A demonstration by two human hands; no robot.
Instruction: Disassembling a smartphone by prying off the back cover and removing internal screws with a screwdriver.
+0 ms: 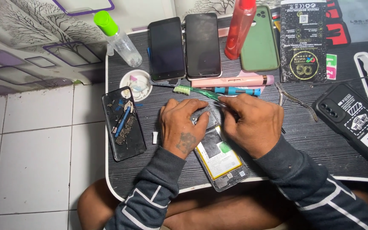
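Note:
An opened phone [220, 158] lies face down near the table's front edge, its battery and inner parts exposed. My left hand [181, 127] presses on the phone's upper end, fingers curled over a grey metal part [204, 115]. My right hand [249, 121] grips thin metal tweezers [220, 103] whose tips point at that same upper end. Both hands cover the top of the phone, so the exact spot of contact is hidden.
A black back cover [123, 123] holding small parts lies at left, a small white dish [136, 84] behind it. Two dark phones [166, 49] [202, 44], a green case [259, 42], a red bottle [239, 28], a green-capped bottle [118, 37], a toothbrush [192, 91], a screwdriver [235, 90] and pliers [294, 100] crowd the far side. A black packaged case [356, 121] sits right.

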